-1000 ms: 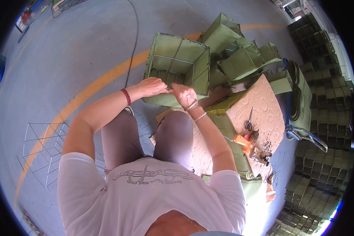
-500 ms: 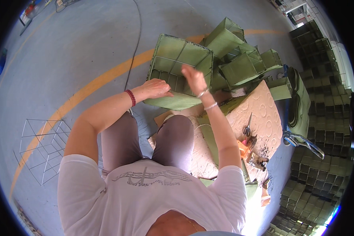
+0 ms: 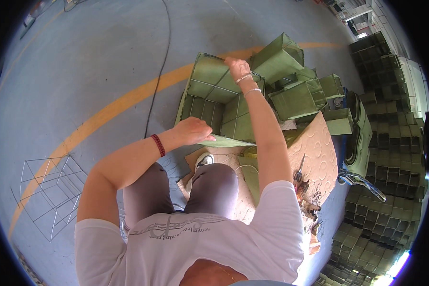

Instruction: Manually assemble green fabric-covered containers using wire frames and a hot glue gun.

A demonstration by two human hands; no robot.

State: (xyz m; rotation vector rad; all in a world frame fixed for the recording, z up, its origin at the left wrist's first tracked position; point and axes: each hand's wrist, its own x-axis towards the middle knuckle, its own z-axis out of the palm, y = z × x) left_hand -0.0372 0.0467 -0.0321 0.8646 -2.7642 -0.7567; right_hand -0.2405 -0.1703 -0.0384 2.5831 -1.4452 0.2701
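Observation:
A green fabric-covered wire-frame box (image 3: 213,95) lies on its side on the grey floor in front of my knees, its opening facing up. My left hand (image 3: 194,130) grips the near edge of the box, fingers folded over the green fabric. My right hand (image 3: 237,67) is stretched out to the far rim of the same box and closes on its top wire edge. Both wrists carry bracelets.
Several more green boxes (image 3: 291,81) are piled to the right of the one I hold. A cardboard sheet (image 3: 314,157) with scissors (image 3: 298,175) lies at my right. Stacks of green boxes (image 3: 391,143) line the far right. A bare wire frame (image 3: 52,190) stands at left. A black cable (image 3: 159,71) crosses the floor.
My right hand has reached away from my left hand, from the box's near edge to its far rim. The left hand has stayed on the near edge.

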